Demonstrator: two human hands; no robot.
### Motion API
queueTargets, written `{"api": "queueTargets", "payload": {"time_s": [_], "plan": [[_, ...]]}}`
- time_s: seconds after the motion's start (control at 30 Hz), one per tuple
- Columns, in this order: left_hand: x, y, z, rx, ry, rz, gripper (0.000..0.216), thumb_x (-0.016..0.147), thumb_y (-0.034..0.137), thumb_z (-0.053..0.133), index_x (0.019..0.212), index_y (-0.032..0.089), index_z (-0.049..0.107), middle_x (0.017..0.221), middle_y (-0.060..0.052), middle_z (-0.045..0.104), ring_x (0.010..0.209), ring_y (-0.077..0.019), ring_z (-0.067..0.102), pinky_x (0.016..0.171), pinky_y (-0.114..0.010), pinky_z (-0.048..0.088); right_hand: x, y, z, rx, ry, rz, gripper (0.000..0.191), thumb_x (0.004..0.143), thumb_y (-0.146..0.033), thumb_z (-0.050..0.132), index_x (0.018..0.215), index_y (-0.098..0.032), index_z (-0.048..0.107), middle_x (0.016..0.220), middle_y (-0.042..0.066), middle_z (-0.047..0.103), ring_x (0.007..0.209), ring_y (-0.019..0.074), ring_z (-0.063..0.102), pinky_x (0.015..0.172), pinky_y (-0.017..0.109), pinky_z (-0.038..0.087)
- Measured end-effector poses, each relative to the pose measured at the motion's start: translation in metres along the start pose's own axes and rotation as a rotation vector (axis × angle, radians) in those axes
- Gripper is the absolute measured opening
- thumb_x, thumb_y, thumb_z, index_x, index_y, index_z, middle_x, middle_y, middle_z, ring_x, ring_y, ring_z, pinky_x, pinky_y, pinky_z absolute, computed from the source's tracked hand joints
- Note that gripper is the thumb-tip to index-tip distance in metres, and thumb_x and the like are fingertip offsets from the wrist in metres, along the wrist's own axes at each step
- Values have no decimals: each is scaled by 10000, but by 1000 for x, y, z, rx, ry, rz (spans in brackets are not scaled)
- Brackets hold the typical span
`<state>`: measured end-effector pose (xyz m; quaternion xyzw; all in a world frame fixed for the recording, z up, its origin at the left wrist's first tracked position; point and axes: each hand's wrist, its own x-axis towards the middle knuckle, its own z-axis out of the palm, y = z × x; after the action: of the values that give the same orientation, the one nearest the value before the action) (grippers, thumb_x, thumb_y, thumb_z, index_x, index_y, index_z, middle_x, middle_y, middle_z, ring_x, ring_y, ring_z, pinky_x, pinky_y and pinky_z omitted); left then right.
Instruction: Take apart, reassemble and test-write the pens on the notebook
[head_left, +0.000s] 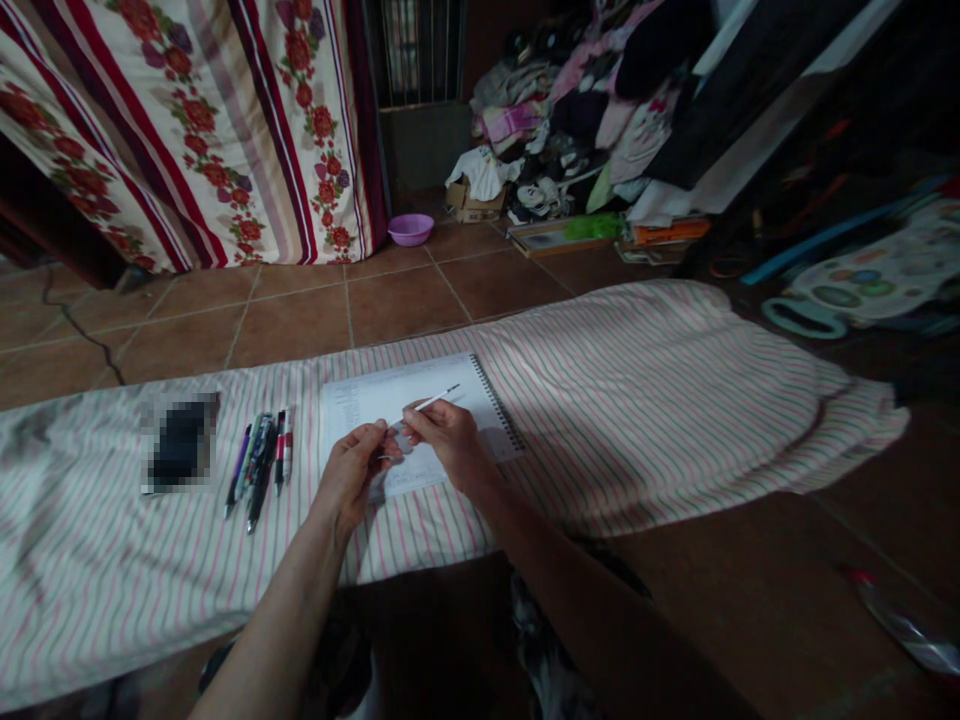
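Note:
Above the spiral notebook (405,370), a slim white pen (435,398) with a dark tip points up and to the right. My right hand (446,435) pinches it between thumb and fingers near its middle. At its lower left end, the fingertips of my left hand (358,450) are closed on it. The notebook lies open on a striped cloth, its spiral on the right side and writing on its page. Left of the notebook lie several pens (259,465), side by side. Farther left is a dark, pixel-blurred flat object (180,445).
Striped cloth (615,400) covers the long low surface in front of me. Beyond it, a purple basin (411,229) sits on the tiled floor by a floral curtain (202,130). Piled clothes (577,110) and a cardboard box (476,203) stand at the back.

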<state>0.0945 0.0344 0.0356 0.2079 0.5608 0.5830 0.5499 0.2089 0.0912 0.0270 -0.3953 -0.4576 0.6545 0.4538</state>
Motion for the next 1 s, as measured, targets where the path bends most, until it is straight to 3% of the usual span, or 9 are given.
{"api": "queueTargets", "payload": {"time_s": [0.3, 0.5, 0.83, 1.0], "plan": [[1, 0, 0, -21, -17, 0, 253, 595, 334, 737, 632, 130, 592, 575, -1, 597, 532, -78, 522, 504, -186, 380, -1, -2, 0, 3, 7, 19, 164, 637, -309, 675, 665, -153, 631, 546, -13, 642, 499, 105, 590, 526, 230, 480], [-2, 2, 0, 22, 23, -66, 298, 640, 404, 700, 703, 124, 621, 618, -14, 616, 559, -93, 555, 490, -189, 367, -1, -2, -1, -16, 10, 15, 162, 649, -312, 669, 680, -156, 634, 555, -8, 646, 500, 109, 587, 523, 230, 470], [-2, 1, 0, 47, -23, 10, 270, 629, 377, 711, 656, 141, 582, 596, 9, 605, 558, -78, 533, 532, -183, 382, 0, 0, 0, 9, -6, 9, 161, 642, -299, 675, 670, -148, 626, 541, -14, 640, 492, 103, 589, 513, 220, 475], [-3, 8, -2, 126, 28, -17, 371, 635, 483, 668, 731, 128, 617, 642, -25, 631, 583, -108, 563, 528, -203, 380, 2, -3, -2, -1, 23, 6, 139, 653, -284, 668, 673, -154, 623, 551, -16, 645, 498, 99, 592, 511, 215, 477]]}}
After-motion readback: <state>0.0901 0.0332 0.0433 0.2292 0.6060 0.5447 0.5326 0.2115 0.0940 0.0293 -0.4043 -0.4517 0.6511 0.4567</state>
